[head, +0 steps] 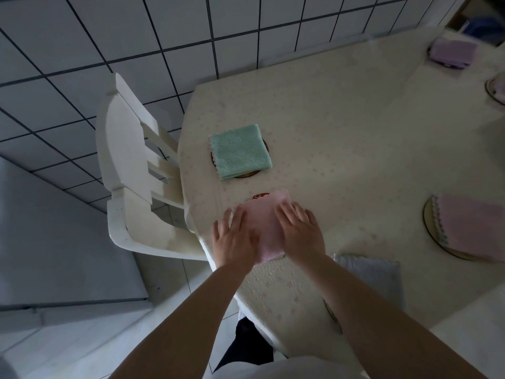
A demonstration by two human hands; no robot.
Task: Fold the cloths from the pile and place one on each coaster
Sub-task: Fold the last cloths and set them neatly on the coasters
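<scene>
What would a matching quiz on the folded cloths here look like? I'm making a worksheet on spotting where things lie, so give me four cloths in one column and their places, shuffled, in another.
Things:
1. green cloth
2. pale pink cloth
3. lilac cloth
4. grey cloth

Places:
A. far right corner of the table
B. under both flat hands, left hand and right hand
C. near table edge, beside the right forearm
D. on a round coaster, nearest the white chair

Pairs: 1-D, 2-B, 3-A, 4-C
</scene>
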